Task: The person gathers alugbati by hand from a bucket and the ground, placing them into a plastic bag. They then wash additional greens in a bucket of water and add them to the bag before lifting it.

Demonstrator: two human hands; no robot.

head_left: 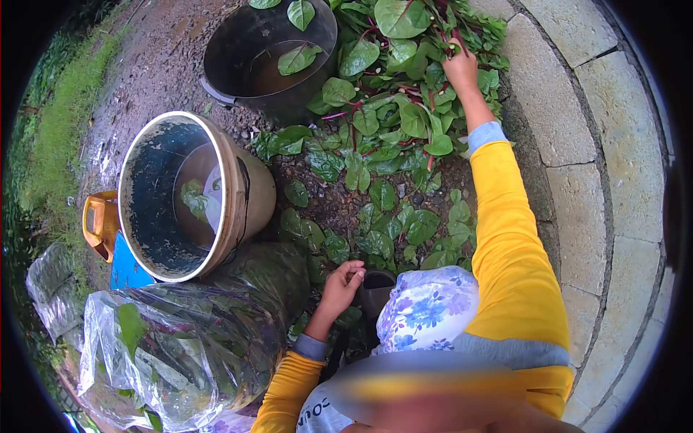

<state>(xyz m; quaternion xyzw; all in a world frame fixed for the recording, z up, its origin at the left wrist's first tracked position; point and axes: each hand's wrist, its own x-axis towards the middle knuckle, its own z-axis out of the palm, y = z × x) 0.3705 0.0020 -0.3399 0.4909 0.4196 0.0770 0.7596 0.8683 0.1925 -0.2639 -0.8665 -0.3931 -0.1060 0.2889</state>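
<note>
My right arm is stretched far forward, and my right hand [462, 68] is closed around reddish stems at the edge of a large heap of Malabar spinach [415, 115]. Broad green leaves and red-purple stems make up the heap. Close to my body, my left hand [341, 287] has its fingers curled in, thumb near the fingertips, with nothing visible in them. Beside it is a dark hollow rim, like a boot top [377, 281]. Loose spinach leaves [422, 227] lie on the ground between the heap and my knee, which is covered in flowered cloth [426, 303].
A black tub [271, 105] with murky water and leaves stands beyond. Left is a worn pail [249, 195] holding water and a pale object. Clear plastic bags of greens [188, 339] lie nearby, with a yellow handled container [101, 224] behind. Stone paving [570, 187] curves along the right.
</note>
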